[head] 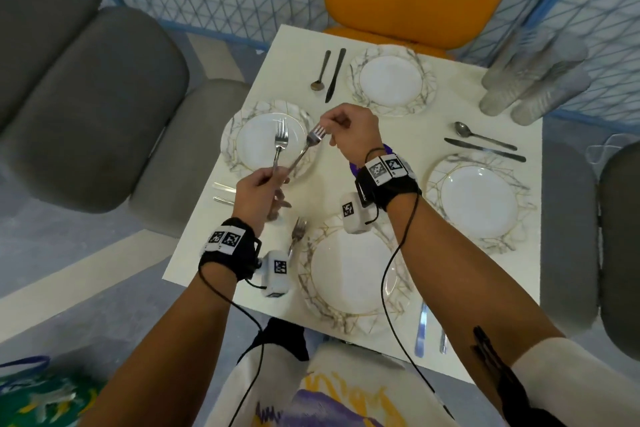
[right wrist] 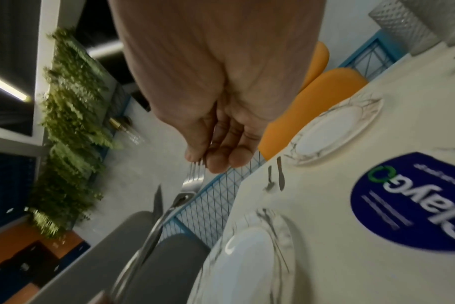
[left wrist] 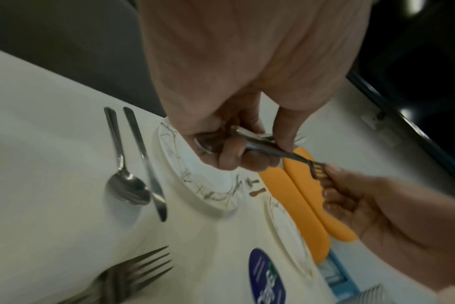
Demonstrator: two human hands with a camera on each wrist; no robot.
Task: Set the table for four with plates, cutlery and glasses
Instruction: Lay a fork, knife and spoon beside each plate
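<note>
The left hand (head: 258, 192) hung above the table's (head: 294, 45) left edge, back up, fingers curled round the handles of two forks. One fork (head: 280, 142) stood nearly upright over the left plate (head: 235, 135); the other fork (head: 308, 146) slanted toward the right hand (head: 349, 132). That hand reached across from the right, wrist bent, and pinched the slanted fork's tines between thumb and fingertips (right wrist: 218, 162). Both hands were clear of the tabletop.

Four plates lay on the table, each with a spoon and knife beside it; a third fork (head: 298, 231) lay by the near plate (head: 349, 274), its handle hidden behind the left wrist camera. The left setting's spoon (left wrist: 126, 185) and knife (left wrist: 153, 185) were mostly covered by the left hand in the head view. Glasses (head: 530, 80) stood grouped at the far right corner, blurred. In the left wrist view the fork handles were largely buried in the fist, so how they crossed could not be made out.
</note>
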